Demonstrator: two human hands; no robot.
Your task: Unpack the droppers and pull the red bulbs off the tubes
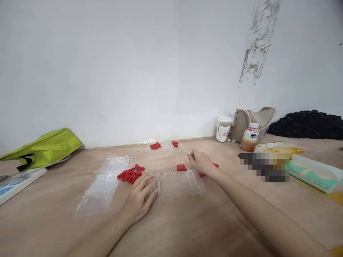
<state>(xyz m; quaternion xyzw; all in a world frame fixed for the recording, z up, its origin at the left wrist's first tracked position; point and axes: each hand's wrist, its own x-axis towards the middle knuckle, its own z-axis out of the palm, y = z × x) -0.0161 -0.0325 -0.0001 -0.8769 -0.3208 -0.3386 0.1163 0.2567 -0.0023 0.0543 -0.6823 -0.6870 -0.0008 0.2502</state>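
A row of thin clear tubes [178, 184] lies side by side on the brown-covered table. My left hand [140, 196] rests at the row's left end, fingers apart and touching the tubes. Beyond the row my right hand [199, 160] is closed in a pinch. A bit of red shows at its fingertips, but what it holds is too small to make out. Just left of it lie several short red rubber bulbs [181, 167], with faint clear tubes reaching away from them. A heap of loose red bulbs [131, 174] sits beside my left hand. More red shows partly behind my right wrist.
Clear zip bags [103, 189] lie left of the heap. Bagged red bulbs [155, 145] are by the wall. At left is a yellow-green bag [45, 148]; at right stand a paper cup [223, 130], a bottle [249, 137], a grey bag [239, 125] and a white-green tray [316, 173].
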